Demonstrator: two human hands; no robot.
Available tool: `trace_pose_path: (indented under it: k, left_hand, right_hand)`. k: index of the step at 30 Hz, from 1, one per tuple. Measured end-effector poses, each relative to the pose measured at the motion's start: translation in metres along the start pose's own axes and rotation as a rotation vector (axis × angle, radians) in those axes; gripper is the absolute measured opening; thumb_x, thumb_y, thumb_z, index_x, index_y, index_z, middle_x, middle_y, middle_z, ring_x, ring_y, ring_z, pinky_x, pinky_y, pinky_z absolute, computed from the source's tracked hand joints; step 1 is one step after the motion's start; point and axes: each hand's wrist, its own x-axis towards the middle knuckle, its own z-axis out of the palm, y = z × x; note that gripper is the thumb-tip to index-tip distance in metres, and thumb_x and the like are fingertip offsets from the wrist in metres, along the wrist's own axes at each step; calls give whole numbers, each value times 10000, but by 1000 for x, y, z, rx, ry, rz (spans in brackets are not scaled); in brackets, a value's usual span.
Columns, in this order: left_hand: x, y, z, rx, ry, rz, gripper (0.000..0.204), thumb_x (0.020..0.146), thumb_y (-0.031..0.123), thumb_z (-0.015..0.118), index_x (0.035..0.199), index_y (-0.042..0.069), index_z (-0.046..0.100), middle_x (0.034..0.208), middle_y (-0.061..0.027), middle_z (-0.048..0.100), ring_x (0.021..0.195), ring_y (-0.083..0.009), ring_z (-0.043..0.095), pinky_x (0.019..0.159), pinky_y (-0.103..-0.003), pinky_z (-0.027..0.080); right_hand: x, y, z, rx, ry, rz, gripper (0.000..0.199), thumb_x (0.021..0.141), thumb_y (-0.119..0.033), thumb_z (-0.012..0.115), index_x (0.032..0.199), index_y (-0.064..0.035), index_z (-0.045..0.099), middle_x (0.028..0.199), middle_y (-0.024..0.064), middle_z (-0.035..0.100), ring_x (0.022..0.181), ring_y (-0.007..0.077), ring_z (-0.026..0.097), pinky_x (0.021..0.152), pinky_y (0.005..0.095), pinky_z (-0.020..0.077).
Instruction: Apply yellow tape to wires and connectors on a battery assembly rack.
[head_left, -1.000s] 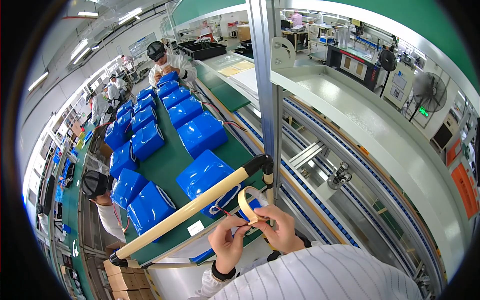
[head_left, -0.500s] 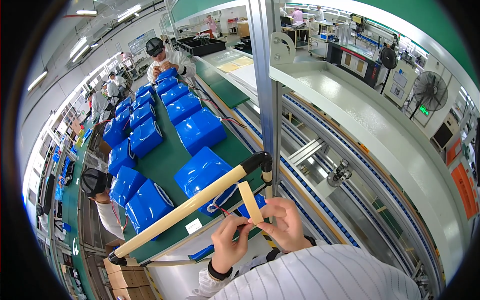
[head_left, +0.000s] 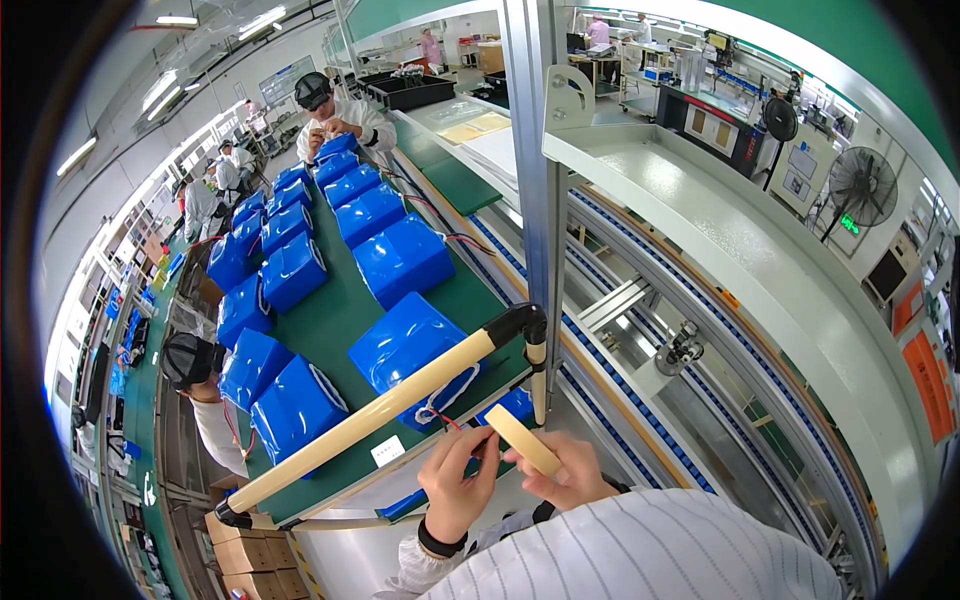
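A narrow roll of tan masking tape is in my right hand, gripped at its lower right end between thumb and fingers. My left hand is just left of the roll, its thumb and fingertips pinched together. Whatever the left fingertips hold is too small to make out. Both hands are in front of a tan tubular rail with black joints. Beyond that rail, the nearest blue-wrapped block, with red wires, lies on the green worktop.
Several more blue-wrapped blocks stand in two rows along the worktop. A co-worker handles one at the far end; another person is at the left. A metal post and roller conveyor are at right. Cardboard boxes sit lower left.
The tape roll has tilted from nearly upright to a more slanted lie, and its lower end has moved right with my right hand. My left fingertips have come slightly away from my right.
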Motion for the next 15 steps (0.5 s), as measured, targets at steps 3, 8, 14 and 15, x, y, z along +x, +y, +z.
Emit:
trace_pose_path:
  k: [3,8,14,15]
  left_hand:
    - [-1,0,0,13,33,15,169,775,-89,737,925,-21,698,806,-114,684,655,-188,660,599,-261,518]
    - [-4,-4,0,-32,139,25,182,774,-104,734,928,-19,687,812,-117,684,663,-199,655,609,-264,516]
    - [-4,-11,-1,-37,202,59,203,765,-113,741,931,-21,671,808,-124,680,665,-204,640,616,-261,505]
    - [-5,-12,-1,-38,211,77,200,765,-114,741,928,-23,669,805,-124,678,662,-205,637,617,-258,502]
  right_hand:
    - [-7,-7,0,46,1,31,450,949,-260,683,1253,37,534,990,116,667,829,196,638,763,297,504]
    - [-2,1,0,70,-44,-232,409,921,-279,714,1144,39,585,894,112,648,745,217,601,675,311,470]
    - [-10,15,-10,-11,-72,-214,387,872,-308,765,1005,24,618,812,100,610,657,228,566,576,328,421]
    - [-12,15,-11,28,-29,-158,385,867,-306,772,997,21,616,791,93,602,635,222,561,566,324,419]
